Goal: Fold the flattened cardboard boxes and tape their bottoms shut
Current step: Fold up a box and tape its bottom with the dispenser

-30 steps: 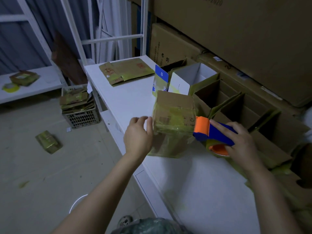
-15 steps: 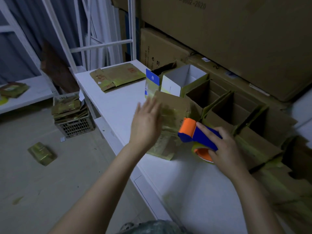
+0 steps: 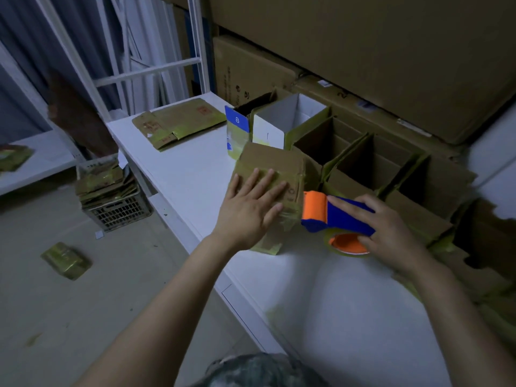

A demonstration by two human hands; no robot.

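A small folded cardboard box [image 3: 275, 160] with shiny tape stands bottom-up on the white table [image 3: 349, 303]. My left hand [image 3: 251, 208] lies flat on its taped top face, fingers straight and spread. My right hand [image 3: 391, 233] grips the blue and orange tape dispenser [image 3: 335, 215], whose orange head sits at the box's right edge while its tape roll rests on the table. A pile of flattened boxes [image 3: 178, 122] lies at the table's far end.
A row of open folded boxes [image 3: 363, 163] lines the table's right side, against large stacked cartons [image 3: 363, 51]. A crate of flattened cardboard [image 3: 111, 196] and a loose piece [image 3: 67, 259] sit on the floor at left. A white shelf frame [image 3: 139, 71] stands behind.
My left hand moved from gripping the box's left side to lying flat on its top. The dispenser stays at the box's right edge.
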